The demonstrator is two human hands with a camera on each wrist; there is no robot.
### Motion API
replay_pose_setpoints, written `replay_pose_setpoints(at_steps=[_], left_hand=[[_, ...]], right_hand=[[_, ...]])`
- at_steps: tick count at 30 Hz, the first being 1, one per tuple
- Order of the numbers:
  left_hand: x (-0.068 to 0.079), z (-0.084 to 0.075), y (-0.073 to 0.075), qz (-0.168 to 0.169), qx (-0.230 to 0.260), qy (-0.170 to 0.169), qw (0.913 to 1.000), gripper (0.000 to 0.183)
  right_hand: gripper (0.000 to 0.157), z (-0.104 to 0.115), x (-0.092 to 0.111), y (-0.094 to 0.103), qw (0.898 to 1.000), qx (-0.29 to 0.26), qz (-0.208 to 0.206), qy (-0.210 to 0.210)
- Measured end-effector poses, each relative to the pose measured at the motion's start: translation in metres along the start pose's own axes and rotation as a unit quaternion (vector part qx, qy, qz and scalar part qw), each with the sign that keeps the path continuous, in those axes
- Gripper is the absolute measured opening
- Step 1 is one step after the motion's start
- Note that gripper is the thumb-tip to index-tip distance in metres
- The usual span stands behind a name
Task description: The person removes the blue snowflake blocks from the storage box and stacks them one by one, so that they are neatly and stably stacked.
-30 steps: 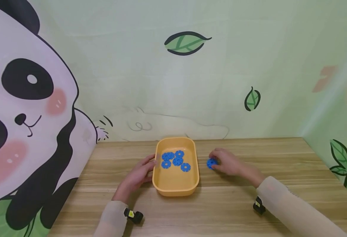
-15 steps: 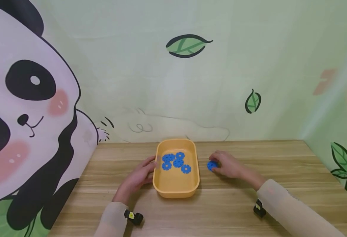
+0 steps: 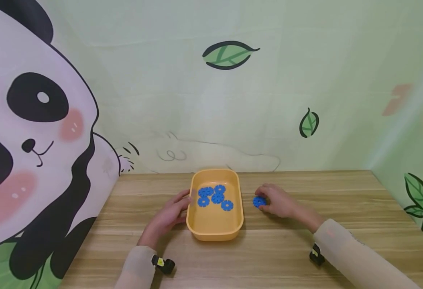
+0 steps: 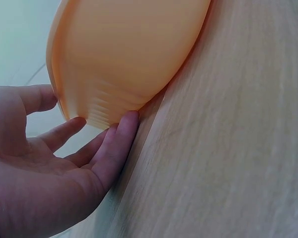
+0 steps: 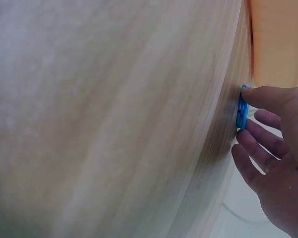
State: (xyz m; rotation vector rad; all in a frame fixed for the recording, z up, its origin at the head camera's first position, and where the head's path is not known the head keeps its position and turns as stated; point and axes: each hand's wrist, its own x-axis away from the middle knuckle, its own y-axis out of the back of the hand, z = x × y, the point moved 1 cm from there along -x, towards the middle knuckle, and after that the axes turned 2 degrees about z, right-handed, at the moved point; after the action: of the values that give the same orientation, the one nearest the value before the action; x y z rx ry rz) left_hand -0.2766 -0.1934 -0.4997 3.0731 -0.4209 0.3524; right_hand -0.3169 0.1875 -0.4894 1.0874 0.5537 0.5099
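Observation:
In the head view, a yellow plastic tray [image 3: 215,224] stands on the table with several blue notched discs [image 3: 227,205] in it. My left hand [image 3: 167,214] is at the tray's left side; the left wrist view shows the thumb at the rim and extended fingertips against the ribbed outer wall [image 4: 124,54]. To the right of the tray, my right hand [image 3: 278,201] pinches a blue notched disc [image 3: 259,201] between thumb and fingers, low over the tabletop. In the right wrist view this disc [image 5: 242,107] stands edge-on, and whether it touches the table cannot be told.
The wood-grain table [image 3: 211,265] ends at a wall covering [image 3: 143,80] with a printed panda [image 3: 34,152] and leaves. A small black camera is strapped to each wrist, the left one [image 3: 163,264] and the right one [image 3: 316,255].
Both hands, the tray and the pinched disc keep their places. The whole head view has shifted slightly downward since the earliest frame.

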Motion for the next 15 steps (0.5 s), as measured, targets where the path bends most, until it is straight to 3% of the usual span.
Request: replay_pose_setpoints(at_steps=[15], left_hand=[[-0.0002,0.0004,0.0011,0.004,0.0,0.002,1.0,0.053]], right_hand=[[0.031,-0.0012,-0.0012,-0.0012,1.0,-0.002,0.006,-0.006]])
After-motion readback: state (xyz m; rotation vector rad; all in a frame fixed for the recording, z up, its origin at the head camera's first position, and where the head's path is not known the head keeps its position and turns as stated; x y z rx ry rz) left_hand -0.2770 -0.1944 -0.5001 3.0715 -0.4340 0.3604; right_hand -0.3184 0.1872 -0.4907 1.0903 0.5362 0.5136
